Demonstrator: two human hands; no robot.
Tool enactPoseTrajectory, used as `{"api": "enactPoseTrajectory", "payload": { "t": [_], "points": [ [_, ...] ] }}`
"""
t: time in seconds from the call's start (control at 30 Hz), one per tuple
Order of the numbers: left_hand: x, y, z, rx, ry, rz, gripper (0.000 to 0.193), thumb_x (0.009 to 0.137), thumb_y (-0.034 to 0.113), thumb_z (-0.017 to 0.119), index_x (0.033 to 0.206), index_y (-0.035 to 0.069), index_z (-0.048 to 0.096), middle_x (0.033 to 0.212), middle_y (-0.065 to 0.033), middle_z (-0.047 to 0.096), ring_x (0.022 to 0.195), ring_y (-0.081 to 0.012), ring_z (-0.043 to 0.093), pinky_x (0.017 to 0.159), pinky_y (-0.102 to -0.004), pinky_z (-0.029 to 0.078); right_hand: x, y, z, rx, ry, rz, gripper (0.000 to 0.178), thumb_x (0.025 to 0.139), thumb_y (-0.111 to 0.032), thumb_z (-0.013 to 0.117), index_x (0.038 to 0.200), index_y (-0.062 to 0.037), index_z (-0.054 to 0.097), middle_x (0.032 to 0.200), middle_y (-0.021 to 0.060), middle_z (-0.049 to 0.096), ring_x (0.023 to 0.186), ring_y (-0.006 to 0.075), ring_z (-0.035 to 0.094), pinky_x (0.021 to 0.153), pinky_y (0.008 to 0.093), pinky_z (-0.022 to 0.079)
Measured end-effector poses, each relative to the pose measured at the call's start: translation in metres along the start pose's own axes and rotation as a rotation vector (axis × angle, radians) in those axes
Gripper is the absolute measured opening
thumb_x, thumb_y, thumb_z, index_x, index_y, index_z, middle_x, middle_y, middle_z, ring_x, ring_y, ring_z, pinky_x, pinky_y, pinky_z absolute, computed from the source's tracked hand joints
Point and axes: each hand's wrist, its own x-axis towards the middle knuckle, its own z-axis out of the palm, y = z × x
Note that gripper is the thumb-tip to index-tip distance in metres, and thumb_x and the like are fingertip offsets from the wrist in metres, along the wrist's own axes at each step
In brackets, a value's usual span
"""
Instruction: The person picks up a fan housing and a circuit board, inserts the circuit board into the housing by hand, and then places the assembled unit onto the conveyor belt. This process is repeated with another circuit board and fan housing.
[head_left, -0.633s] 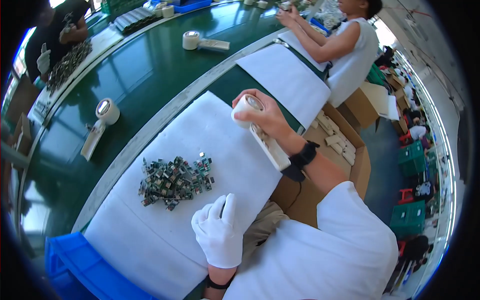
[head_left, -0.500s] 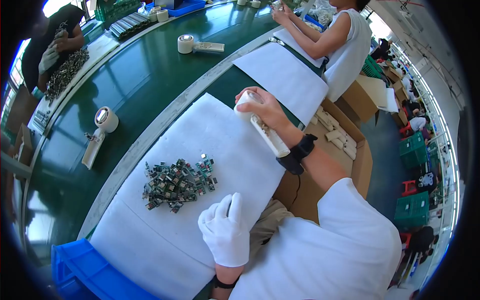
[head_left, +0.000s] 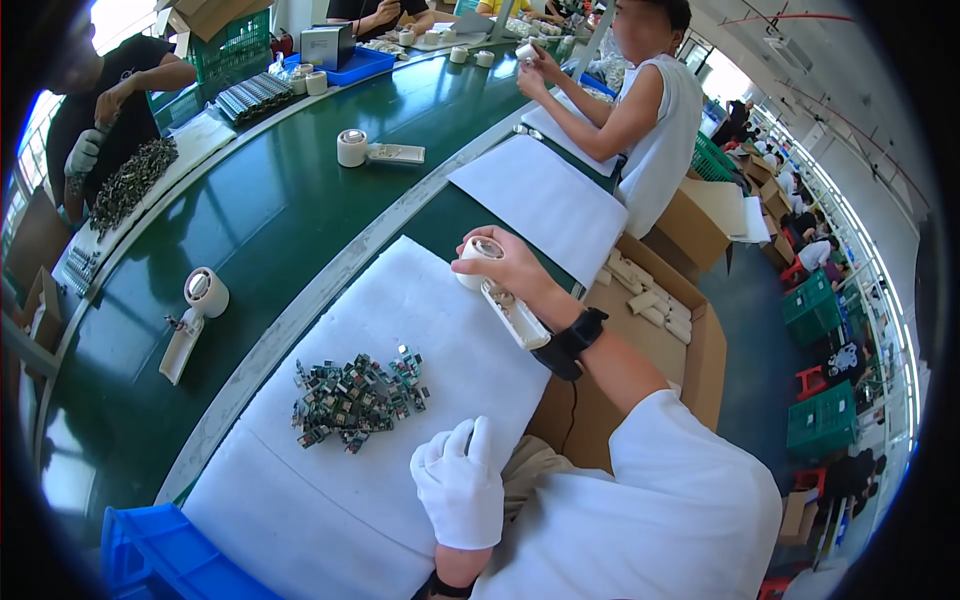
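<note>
My bare right hand (head_left: 518,272) grips a white handheld fan body (head_left: 517,320) by its round head, above the far right part of a white foam mat (head_left: 300,510). Its open handle slants toward my wrist, with small parts or wires showing inside near the head. A white glove covers my left hand (head_left: 458,490), which is held low over the near right of the mat. Its fingers are curled in, and anything between them is hidden. Beyond it lies a heap of small green circuit boards (head_left: 355,400), apart from both hands.
A green conveyor belt (head_left: 270,190) curves past the mat, carrying similar fan bodies (head_left: 205,295). A blue bin (head_left: 170,550) stands at the near left. To my right, a cardboard box (head_left: 705,350) holds white handle pieces. Co-workers sit across the belt and farther along.
The view has tilted up, so the mat, belt and both hands appear lower. My right hand still holds the fan body. The co-worker at far left has moved their hands apart.
</note>
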Motion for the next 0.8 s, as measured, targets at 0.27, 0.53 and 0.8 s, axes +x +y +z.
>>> {"api": "enactPoseTrajectory", "payload": {
  "t": [0.27, 0.53, 0.8],
  "points": [
    [0.000, -0.001, 0.000, -0.023, 0.023, 0.023, 0.041, 0.076, -0.003, 0.067, 0.113, 0.014, 0.068, 0.108, -0.0016, 0.067, 0.100, -0.0243, 0.061, 0.094, -0.0404, 0.044, 0.044, 0.005, -0.050, 0.633, -0.119, 0.112, 0.030, 0.081, -0.018, 0.083, 0.102, -0.0059, 0.065, 0.102, 0.0064, 0.066, 0.096, 0.0166, 0.064, 0.083, 0.0278, 0.053],
    [-0.004, -0.002, 0.001, -0.020, 0.074, 0.021, 0.040, 0.076, -0.004, 0.066, 0.112, 0.015, 0.069, 0.107, -0.0015, 0.068, 0.098, -0.0241, 0.062, 0.093, -0.0391, 0.046, 0.085, -0.014, -0.080, 0.778, -0.035, 0.196, 0.026, 0.081, -0.015, 0.082, 0.101, -0.0105, 0.066, 0.102, 0.0095, 0.067, 0.098, 0.0222, 0.065, 0.085, 0.0369, 0.055],
    [-0.003, -0.006, 0.005, 0.058, 0.043, 0.053, 0.045, 0.072, 0.001, 0.067, 0.115, 0.015, 0.067, 0.110, 0.0016, 0.065, 0.102, -0.0196, 0.060, 0.094, -0.0372, 0.045, 0.066, 0.024, -0.031, 0.353, -0.348, 0.096, 0.032, 0.086, -0.023, 0.078, 0.109, -0.0046, 0.066, 0.104, 0.0034, 0.066, 0.096, 0.0147, 0.064, 0.085, 0.0261, 0.052]
  ]
}}
